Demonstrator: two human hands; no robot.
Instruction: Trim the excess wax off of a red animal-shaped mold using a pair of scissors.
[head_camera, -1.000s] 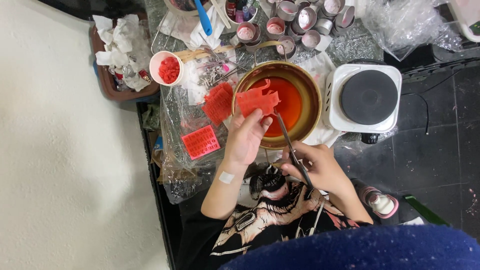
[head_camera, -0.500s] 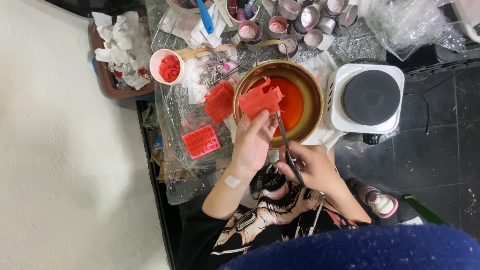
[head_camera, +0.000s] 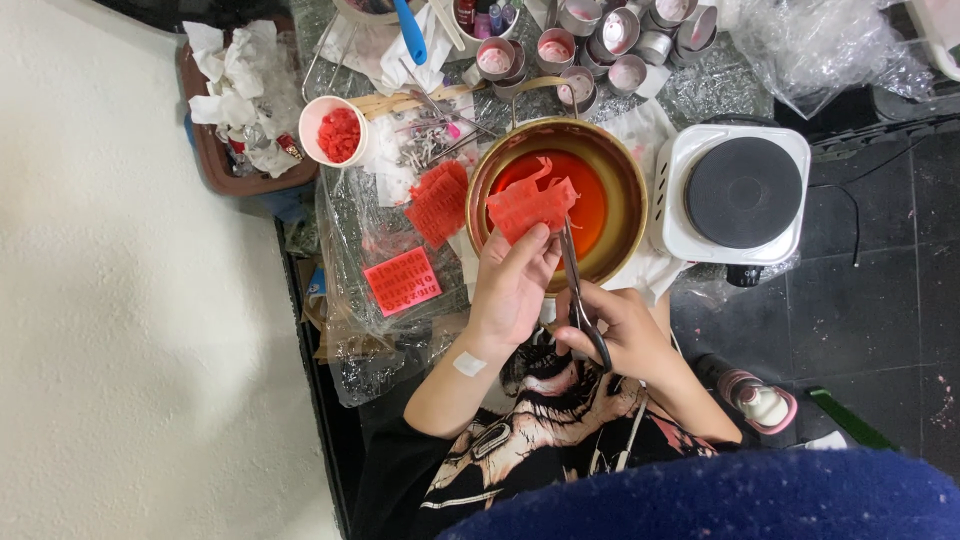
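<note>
Head view: the person is cutting, by the look of it, with the left hand (head_camera: 512, 290) pinching a ragged red wax sheet (head_camera: 532, 205) by its near edge and holding it just over the brass pot (head_camera: 630, 190), while the right hand (head_camera: 618, 330) is curled through the handles of the scissors (head_camera: 578, 285), their blades reaching up to touch the sheet's lower right edge. I'd judge the next snip is calling for the sheet to be held steady over the pot. The pot is holding orange-red liquid. Left of the pot, another red sheet (head_camera: 438, 203) is lying on crinkled plastic, and further left a white cup (head_camera: 334, 130) is holding red bits. Beyond the pot, small metal tins (head_camera: 600, 35) are sitting clustered, some with pinkish contents. Right of the pot, a white hotplate (head_camera: 738, 195) is standing bare.
</note>
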